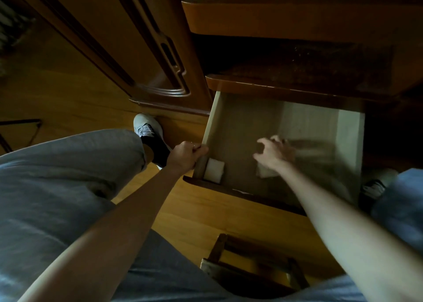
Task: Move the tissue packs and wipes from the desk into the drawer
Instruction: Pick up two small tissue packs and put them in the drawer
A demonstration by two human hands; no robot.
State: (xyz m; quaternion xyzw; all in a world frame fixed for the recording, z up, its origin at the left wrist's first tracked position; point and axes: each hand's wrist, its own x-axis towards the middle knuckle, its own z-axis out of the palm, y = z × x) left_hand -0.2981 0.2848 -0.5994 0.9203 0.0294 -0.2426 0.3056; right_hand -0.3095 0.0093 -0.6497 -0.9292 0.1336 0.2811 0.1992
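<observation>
The pale wooden drawer (235, 123) stands pulled out under the dark desk. My left hand (186, 156) grips the drawer's left wall near the front corner. A white pack (214, 170) lies in that front left corner, just beside my left hand. My right hand (273, 154) reaches into the middle of the drawer with fingers spread; it is blurred. A pale pack (265, 172) lies under its wrist, and blurred packs (313, 148) lie just past its fingers. Whether it touches any pack I cannot tell.
The desk edge (286, 87) overhangs the back of the drawer. A cabinet door (128, 49) stands at the left. My grey-trousered legs, a grey shoe (148, 127) and a wooden stool (254, 265) crowd the yellow floor below the drawer.
</observation>
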